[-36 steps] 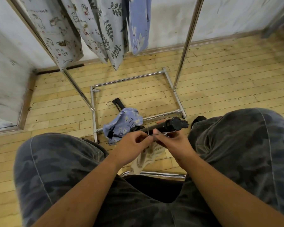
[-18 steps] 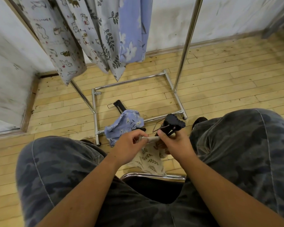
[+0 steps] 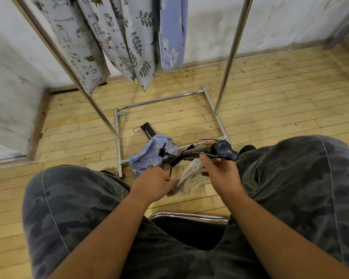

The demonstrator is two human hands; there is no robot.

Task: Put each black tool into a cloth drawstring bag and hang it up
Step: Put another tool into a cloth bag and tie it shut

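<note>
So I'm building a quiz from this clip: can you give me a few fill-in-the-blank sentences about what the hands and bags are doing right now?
1. The black tool is gripped in the ____ hand.
2. The left hand pinches a ____-coloured leaf-print bag.
3. The blue floral bag lies on the wooden ____.
4. Other cloth bags hang from the metal ____.

Missing words: right; cream; floor; rack
</note>
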